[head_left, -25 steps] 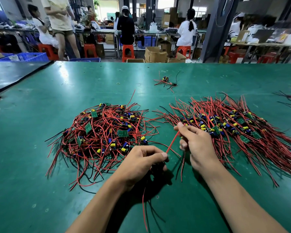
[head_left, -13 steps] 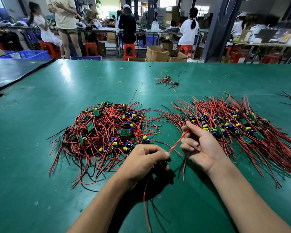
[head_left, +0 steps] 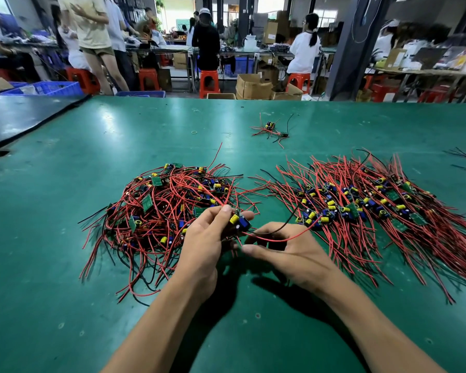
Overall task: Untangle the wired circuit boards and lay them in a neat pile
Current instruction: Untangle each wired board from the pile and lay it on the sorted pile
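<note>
a smooth green mat point(head_left: 54, 278) covers the table. on it lie a round tangled heap point(head_left: 156, 211) of thin red and black wires with small green boards, and to its right a combed-out pile point(head_left: 374, 208), wires fanned one way. both forearms reach in from below. the left hand point(head_left: 206, 243) is raised between the heaps, thumb and fingertips pinching one board point(head_left: 239, 222) with yellow and blue cylinders. the right hand point(head_left: 291, 254) curls in a half-open c just beside it. the board's red wire point(head_left: 285, 239) crosses that gap; i cannot tell whether it is gripped.
</note>
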`<state>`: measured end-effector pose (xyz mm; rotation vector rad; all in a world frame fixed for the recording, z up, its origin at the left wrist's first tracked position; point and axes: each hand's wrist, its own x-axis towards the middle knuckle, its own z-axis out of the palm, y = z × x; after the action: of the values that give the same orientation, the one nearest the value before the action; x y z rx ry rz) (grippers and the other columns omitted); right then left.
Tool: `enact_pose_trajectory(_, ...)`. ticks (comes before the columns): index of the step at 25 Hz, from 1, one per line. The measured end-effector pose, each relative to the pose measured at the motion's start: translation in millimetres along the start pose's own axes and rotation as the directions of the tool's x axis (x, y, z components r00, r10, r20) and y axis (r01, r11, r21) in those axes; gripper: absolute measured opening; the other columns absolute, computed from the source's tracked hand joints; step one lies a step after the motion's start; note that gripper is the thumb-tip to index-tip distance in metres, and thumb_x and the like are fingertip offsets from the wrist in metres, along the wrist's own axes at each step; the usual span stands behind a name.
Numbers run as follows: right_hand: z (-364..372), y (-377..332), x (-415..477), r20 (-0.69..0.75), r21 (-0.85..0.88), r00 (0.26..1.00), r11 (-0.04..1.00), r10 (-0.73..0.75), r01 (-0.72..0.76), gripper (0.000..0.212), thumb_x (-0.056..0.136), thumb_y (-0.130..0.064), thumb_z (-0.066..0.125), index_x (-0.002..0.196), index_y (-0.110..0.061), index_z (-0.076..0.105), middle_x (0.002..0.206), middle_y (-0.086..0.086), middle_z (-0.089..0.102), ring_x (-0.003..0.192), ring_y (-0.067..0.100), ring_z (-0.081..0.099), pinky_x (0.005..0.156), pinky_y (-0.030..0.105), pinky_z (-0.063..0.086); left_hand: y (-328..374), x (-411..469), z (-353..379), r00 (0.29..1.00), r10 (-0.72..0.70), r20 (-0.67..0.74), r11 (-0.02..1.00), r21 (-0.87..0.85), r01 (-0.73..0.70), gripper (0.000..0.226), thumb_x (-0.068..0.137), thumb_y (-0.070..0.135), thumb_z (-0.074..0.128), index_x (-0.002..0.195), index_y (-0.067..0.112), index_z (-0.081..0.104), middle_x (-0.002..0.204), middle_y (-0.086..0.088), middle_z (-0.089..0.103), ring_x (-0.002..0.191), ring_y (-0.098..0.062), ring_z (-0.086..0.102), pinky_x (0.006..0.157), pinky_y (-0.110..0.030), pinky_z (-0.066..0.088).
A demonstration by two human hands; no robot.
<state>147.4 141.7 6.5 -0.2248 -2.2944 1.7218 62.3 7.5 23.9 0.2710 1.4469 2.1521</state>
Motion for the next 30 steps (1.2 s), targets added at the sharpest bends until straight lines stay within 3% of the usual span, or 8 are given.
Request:
enact_pose_trajectory(4, 7, -6, 1, -0.073, 0.079, 0.997, 0.996, -0.035, 0.041, 0.027, 0.086, -0.037, 0.069, 0.073, -0.014, 0.072, 0.060, -0.002, 0.057, 0.052, 0.006, 0.046, 0.050, 0.018, 0.036, -4, 0, 0, 0.999, 0.046, 0.009, 0.999, 0.030, -0.046, 0.009, 0.095, 0.026, 0.058, 0.090, 0.019, 0.059, 0.099, -0.008, 0.076, 0.087, -0.026, 0.069, 0.084, -0.043, 0.050)
enact_pose_trajectory(7, -1, -10, 5, -0.109, 0.374, 0.993, 0.927, 0.050, -0.006, 0.028, 0.083, -0.038, 0.067, 0.066, -0.016, 0.070, 0.061, 0.006, 0.052, 0.045, 0.008, 0.040, 0.041, 0.017, 0.030, -2, -1, -3, 0.996, 0.031, 0.079, 0.999, -0.042, -0.028, 0.003, 0.081, 0.022, 0.071, 0.082, 0.022, 0.069, 0.094, -0.007, 0.074, 0.084, -0.020, 0.070, 0.070, -0.032, 0.052)
enact_pose_trajectory(11, -16, -12, 3, 0.076, 0.530, 0.991, 0.837, 0.112, -0.135, 0.030, 0.083, -0.039, 0.077, 0.065, -0.016, 0.067, 0.064, 0.009, 0.039, 0.042, 0.007, 0.032, 0.040, 0.019, 0.021, -1, -3, -6, 0.958, -0.086, 0.272, 0.973, -0.185, 0.140, 0.023, 0.074, 0.010, 0.072, 0.093, 0.020, 0.078, 0.095, -0.007, 0.071, 0.081, -0.020, 0.071, 0.067, -0.028, 0.059)
enact_pose_trajectory(14, -22, -13, 0, 0.164, 0.623, 0.983, 0.764, 0.078, -0.164, 0.035, 0.069, -0.044, 0.087, 0.068, -0.015, 0.067, 0.059, 0.003, 0.047, 0.036, 0.003, 0.035, 0.039, 0.018, 0.021, 4, -8, -10, 0.879, -0.121, 0.461, 0.918, -0.285, 0.275, 0.040, 0.071, 0.004, 0.075, 0.109, 0.017, 0.075, 0.103, -0.011, 0.072, 0.092, -0.026, 0.071, 0.075, -0.032, 0.059)
enact_pose_trajectory(16, -24, -15, -1, 0.222, 0.658, 0.974, 0.731, 0.041, -0.181, 0.038, 0.067, -0.044, 0.089, 0.067, -0.014, 0.066, 0.052, -0.002, 0.047, 0.035, 0.004, 0.032, 0.039, 0.018, 0.021, 7, -9, -11, 0.848, -0.139, 0.511, 0.905, -0.282, 0.318, 0.036, 0.075, 0.008, 0.075, 0.110, 0.014, 0.074, 0.095, -0.012, 0.073, 0.083, -0.023, 0.072, 0.072, -0.031, 0.059)
enact_pose_trajectory(21, -24, -16, -5, 0.343, 0.505, 0.934, 0.820, 0.097, -0.270, 0.034, 0.068, -0.045, 0.086, 0.065, -0.017, 0.068, 0.056, 0.000, 0.049, 0.038, 0.003, 0.035, 0.037, 0.014, 0.026, 4, -11, -2, 0.832, -0.311, 0.459, 0.927, -0.047, 0.372, 0.029, 0.086, 0.039, 0.061, 0.090, 0.014, 0.074, 0.072, -0.009, 0.068, 0.053, -0.018, 0.066, 0.051, -0.026, 0.056)
enact_pose_trajectory(26, -25, -11, 3, 0.119, 0.383, 0.966, 0.887, 0.229, -0.257, 0.030, 0.069, -0.048, 0.082, 0.068, -0.022, 0.065, 0.061, 0.000, 0.048, 0.050, 0.011, 0.040, 0.046, 0.023, 0.025, -3, -13, 1, 0.884, -0.233, 0.406, 0.959, -0.056, 0.279, 0.015, 0.075, 0.011, 0.077, 0.086, 0.009, 0.068, 0.082, -0.016, 0.069, 0.067, -0.027, 0.070, 0.062, -0.032, 0.060)
enact_pose_trajectory(30, -26, -7, 6, 0.021, 0.498, 0.983, 0.851, 0.182, -0.168, 0.024, 0.074, -0.042, 0.080, 0.074, -0.018, 0.074, 0.057, -0.002, 0.038, 0.042, 0.008, 0.029, 0.044, 0.021, 0.022, -7, -9, 3, 0.913, -0.224, 0.342, 0.967, -0.036, 0.251, 0.014, 0.069, 0.007, 0.074, 0.078, 0.009, 0.064, 0.082, -0.021, 0.068, 0.066, -0.030, 0.071, 0.064, -0.032, 0.061)
